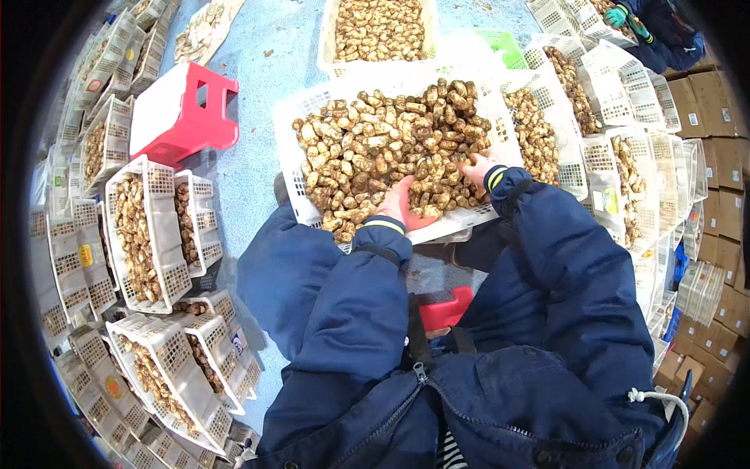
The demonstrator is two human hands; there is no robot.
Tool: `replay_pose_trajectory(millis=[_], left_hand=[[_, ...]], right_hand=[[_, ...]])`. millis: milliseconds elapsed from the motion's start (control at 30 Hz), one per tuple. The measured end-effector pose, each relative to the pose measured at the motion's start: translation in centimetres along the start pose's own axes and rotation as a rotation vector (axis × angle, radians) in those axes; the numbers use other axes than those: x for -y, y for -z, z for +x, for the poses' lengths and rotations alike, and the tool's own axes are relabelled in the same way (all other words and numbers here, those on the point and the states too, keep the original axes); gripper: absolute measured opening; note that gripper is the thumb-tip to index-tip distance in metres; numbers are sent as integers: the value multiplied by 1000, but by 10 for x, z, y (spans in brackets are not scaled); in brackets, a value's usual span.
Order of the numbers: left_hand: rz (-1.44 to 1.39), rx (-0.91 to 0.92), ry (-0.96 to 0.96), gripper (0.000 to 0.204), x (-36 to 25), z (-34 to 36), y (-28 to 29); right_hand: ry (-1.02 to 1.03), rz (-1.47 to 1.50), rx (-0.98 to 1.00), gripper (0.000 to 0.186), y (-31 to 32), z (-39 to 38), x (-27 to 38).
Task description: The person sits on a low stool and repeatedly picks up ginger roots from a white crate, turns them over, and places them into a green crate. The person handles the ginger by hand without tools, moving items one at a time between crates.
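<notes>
A white perforated plastic crate [291, 168] stands in front of me, heaped with stubby brown-and-cream lumps [375, 144]. They look like small mushrooms or tubers; the exact kind I cannot tell. At the heap's near edge, my left hand [402, 205] lies among the lumps, thumb and fingers apart. Farther right, my right hand [476, 170] reaches over the crate's right side, its fingers parted against the lumps. Nothing is plainly gripped in either hand, though some fingertips are hidden in the heap.
Another filled crate [322, 39] stands beyond mine. A red stool with a white top [168, 109] is at the left. Crates with lumps [160, 266] line both sides; cardboard boxes [719, 156] are stacked far right. A gloved co-worker's hand [617, 16] shows at upper right.
</notes>
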State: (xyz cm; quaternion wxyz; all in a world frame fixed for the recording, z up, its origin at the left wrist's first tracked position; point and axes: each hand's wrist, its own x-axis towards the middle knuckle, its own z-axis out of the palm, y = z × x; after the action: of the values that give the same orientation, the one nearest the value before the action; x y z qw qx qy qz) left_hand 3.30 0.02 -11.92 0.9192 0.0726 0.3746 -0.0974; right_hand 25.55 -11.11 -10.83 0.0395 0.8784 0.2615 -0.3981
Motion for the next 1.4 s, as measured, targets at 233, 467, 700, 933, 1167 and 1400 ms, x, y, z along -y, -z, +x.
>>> replay_pose_trajectory(millis=[233, 467, 700, 933, 1167, 1400], left_hand=[[901, -181, -425, 103, 13, 2, -5], [1140, 29, -607, 81, 23, 64, 34], [680, 167, -529, 58, 29, 79, 36], [-100, 200, -59, 55, 4, 24, -20], [-156, 247, -514, 53, -23, -29, -63], [-432, 482, -648, 58, -20, -70, -89]], right_hand=[[66, 280, 73, 78, 7, -2, 6], [-17, 75, 117, 70, 18, -14, 40], [-66, 595, 194, 40, 6, -22, 48], [1068, -198, -295, 33, 6, -6, 53], [560, 1062, 4, 49, 64, -143, 98], [653, 1388, -133, 45, 74, -199, 74]])
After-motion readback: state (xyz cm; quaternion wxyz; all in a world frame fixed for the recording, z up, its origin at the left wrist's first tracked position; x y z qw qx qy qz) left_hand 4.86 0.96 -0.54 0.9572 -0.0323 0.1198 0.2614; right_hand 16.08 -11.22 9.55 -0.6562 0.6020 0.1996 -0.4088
